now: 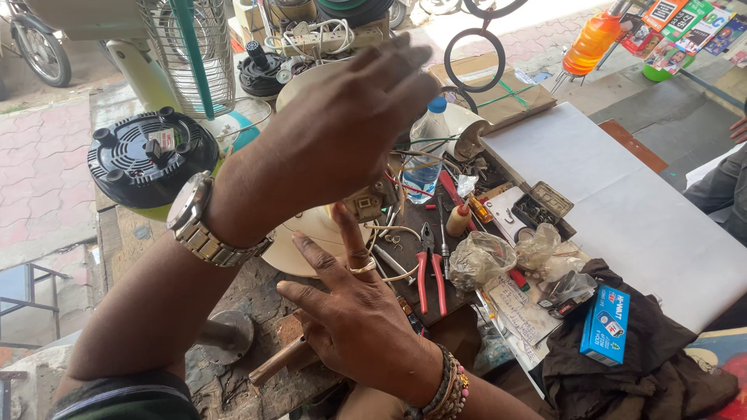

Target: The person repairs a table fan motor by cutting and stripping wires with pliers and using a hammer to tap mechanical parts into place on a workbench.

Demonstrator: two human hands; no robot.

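Here, you are holding both hands open over the cream fan housing (307, 233) on the workbench (233, 299). Your left hand (342, 124), with a metal wristwatch (198, 222) on its wrist, is hovering above the housing with fingers spread and slightly blurred, gripping nothing. Your right hand (354, 311), wearing a ring and beaded bracelets (450, 389), is resting at the near edge of the housing, fingers splayed, index finger pointing up toward the small switch block (364, 204) with wires on the housing; whether it is touching the block, you cannot tell. Just right of the housing, red-handled pliers (429, 268) are lying on the bench beside crumpled plastic bags (482, 257). Behind the housing a clear water bottle (426, 152) is standing. Left of the housing a black-and-green motor base (152, 159) is sitting. Well right of the housing a blue box (607, 325) is lying on dark cloth (654, 365).
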